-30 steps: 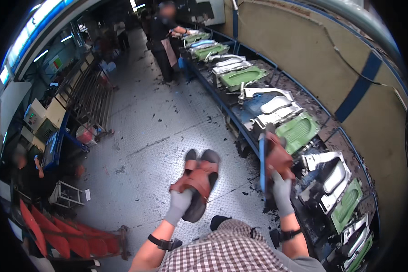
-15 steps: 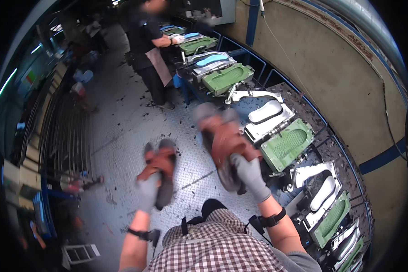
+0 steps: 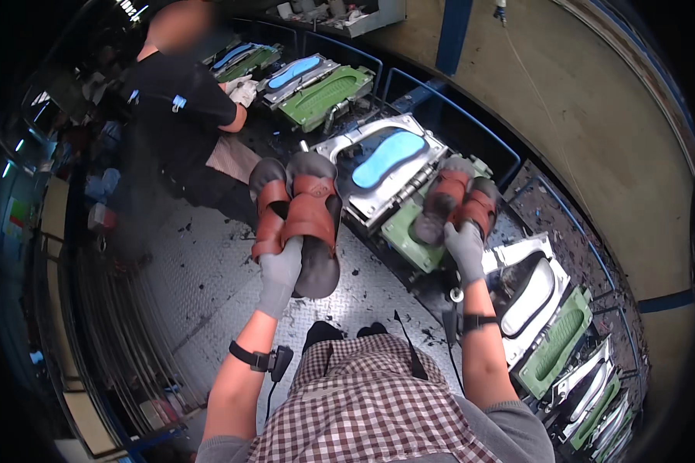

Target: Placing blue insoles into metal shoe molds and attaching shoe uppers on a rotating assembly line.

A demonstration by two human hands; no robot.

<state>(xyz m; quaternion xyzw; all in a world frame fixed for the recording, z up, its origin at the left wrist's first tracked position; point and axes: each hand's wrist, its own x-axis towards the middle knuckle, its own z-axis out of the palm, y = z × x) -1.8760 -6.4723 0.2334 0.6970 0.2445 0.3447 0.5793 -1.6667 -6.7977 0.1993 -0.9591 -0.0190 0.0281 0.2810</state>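
Observation:
My left hand [image 3: 279,274], in a grey glove, is closed on a pair of sandals [image 3: 310,220] with reddish-brown straps and dark soles. They hang over the metal floor, beside the row of moulds. My right hand [image 3: 465,253], also gloved, grips another pair of sandals [image 3: 479,210] of the same kind. That pair is over a green mould half [image 3: 400,231] and hides part of it. Hinged to this half is a silver mould plate [image 3: 365,202] bearing a bright blue sole-shaped piece [image 3: 388,160].
A co-worker [image 3: 181,100] in dark clothes stands ahead on the left, a gloved hand near another mould [image 3: 324,96]. More moulds [image 3: 554,339] line the bench on my right, behind blue rails [image 3: 455,108]. Dark scraps lie on the patterned metal floor [image 3: 208,270].
Both sandal pairs have moved: the left pair forward and right, the right pair rightward over a mould. My view has shifted forward along the row; the co-worker appears closer.

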